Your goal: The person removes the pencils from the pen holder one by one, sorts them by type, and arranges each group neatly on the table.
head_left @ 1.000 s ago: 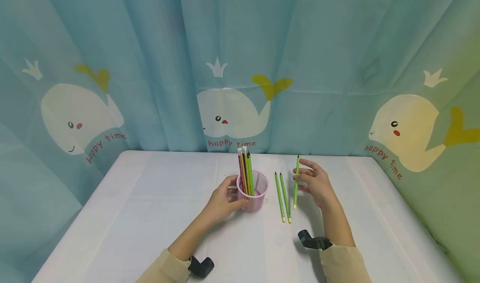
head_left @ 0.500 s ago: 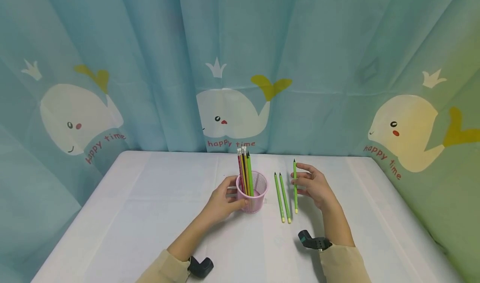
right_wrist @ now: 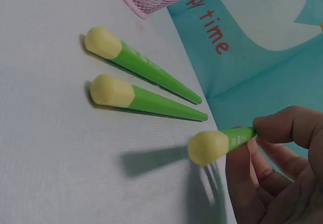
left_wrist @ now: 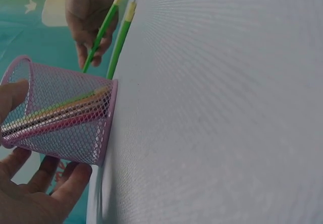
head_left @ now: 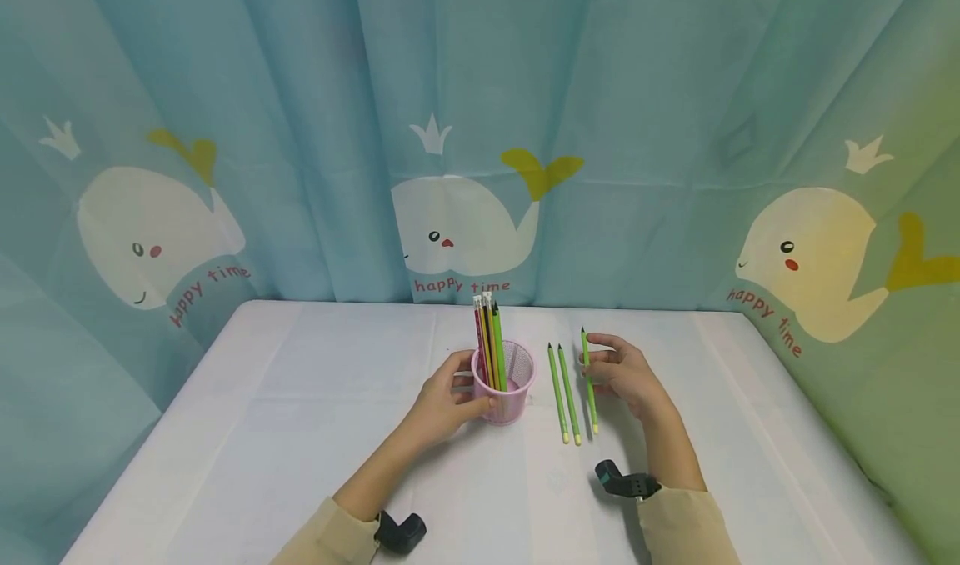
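My left hand (head_left: 441, 400) grips a pink mesh pencil cup (head_left: 505, 407), thumb on the near side and fingers round the far side. Several pencils (head_left: 491, 348), red, yellow, dark and green, lean in the cup towards its left. A green pencil (head_left: 588, 382) with a pale yellow end is pinched in my right hand (head_left: 626, 377); the right wrist view shows that yellow end (right_wrist: 208, 148) raised off the table, its shadow below. Two more green pencils (right_wrist: 151, 72) lie side by side on the table, between the cup and my right hand.
The white table (head_left: 300, 432) runs back to a blue curtain (head_left: 637, 240) printed with whales. Both wrists carry a black camera on a strap, such as the right wrist camera (head_left: 618, 479).
My right hand has come slightly nearer and to the left with the green pencil, whose tip now tilts left. My left hand stays on the cup.
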`<state>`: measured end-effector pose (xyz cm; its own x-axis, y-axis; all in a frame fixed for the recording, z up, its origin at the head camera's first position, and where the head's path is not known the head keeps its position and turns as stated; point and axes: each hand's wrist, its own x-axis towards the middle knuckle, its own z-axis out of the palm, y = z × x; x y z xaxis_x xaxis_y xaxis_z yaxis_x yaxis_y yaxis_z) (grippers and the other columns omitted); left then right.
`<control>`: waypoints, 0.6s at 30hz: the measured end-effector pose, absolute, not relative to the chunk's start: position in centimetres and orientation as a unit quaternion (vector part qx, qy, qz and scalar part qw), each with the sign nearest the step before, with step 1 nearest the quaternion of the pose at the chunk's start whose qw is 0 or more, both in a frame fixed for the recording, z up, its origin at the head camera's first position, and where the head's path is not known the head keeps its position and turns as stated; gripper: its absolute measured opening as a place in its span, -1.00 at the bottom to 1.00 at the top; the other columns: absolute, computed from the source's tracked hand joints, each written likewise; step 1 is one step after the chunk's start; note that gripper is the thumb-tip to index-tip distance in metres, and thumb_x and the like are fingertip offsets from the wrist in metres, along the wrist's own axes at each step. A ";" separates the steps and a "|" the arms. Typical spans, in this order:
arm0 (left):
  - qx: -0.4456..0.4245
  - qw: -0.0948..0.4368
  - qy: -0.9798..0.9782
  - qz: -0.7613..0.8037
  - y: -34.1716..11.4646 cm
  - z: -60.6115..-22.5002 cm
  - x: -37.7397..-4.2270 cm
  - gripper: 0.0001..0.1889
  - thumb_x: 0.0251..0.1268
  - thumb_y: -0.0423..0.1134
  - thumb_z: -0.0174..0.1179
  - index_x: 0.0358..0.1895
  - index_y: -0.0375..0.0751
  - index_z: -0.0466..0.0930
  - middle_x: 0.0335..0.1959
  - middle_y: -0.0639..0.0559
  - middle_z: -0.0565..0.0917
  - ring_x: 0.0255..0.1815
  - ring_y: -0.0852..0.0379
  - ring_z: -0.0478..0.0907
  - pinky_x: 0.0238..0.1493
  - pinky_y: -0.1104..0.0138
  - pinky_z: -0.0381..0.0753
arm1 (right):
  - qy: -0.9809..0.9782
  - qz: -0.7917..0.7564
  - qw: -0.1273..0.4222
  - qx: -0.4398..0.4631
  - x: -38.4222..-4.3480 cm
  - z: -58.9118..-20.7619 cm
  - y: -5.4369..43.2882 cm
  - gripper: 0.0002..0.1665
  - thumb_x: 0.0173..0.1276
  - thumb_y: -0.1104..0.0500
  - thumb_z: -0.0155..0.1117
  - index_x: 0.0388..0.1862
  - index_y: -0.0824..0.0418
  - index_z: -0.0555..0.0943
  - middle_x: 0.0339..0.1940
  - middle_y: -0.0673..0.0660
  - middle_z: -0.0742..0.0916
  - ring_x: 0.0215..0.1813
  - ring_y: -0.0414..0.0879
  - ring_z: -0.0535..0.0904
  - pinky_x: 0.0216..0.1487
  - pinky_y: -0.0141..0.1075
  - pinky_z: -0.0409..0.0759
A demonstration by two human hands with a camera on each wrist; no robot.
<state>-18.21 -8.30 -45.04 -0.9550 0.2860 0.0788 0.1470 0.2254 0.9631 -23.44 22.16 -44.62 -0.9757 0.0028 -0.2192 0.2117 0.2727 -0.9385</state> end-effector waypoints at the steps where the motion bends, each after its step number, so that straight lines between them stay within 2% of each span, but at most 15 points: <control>1: 0.140 0.057 0.780 0.607 -8.3 -45.1 -18.3 -0.25 0.14 -0.32 0.45 0.40 -0.21 0.29 0.24 -0.23 0.50 0.23 -0.23 0.53 0.23 0.04 0.62 | 0.794 -0.597 0.088 0.070 -23.4 -44.6 22.1 -0.26 0.28 0.37 0.30 0.44 0.22 0.34 0.10 0.29 0.65 -0.16 -0.11 0.64 -0.26 -0.25 0.71; 18: 0.145 0.053 0.773 0.615 -8.4 -45.2 -18.2 -0.24 0.12 -0.32 0.46 0.39 -0.23 0.29 0.22 -0.24 0.50 0.22 -0.23 0.54 0.23 0.02 0.62 | 0.817 -0.563 0.094 0.074 -23.6 -45.7 21.4 -0.28 0.26 0.42 0.27 0.42 0.23 0.37 0.01 0.27 0.64 -0.15 -0.03 0.63 -0.23 -0.21 0.76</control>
<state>-18.18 -8.41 -45.21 -0.9524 0.2895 0.0955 0.1584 0.2021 0.9665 -23.59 21.40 -45.73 -0.9715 0.0143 -0.2365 0.2261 0.3542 -0.9074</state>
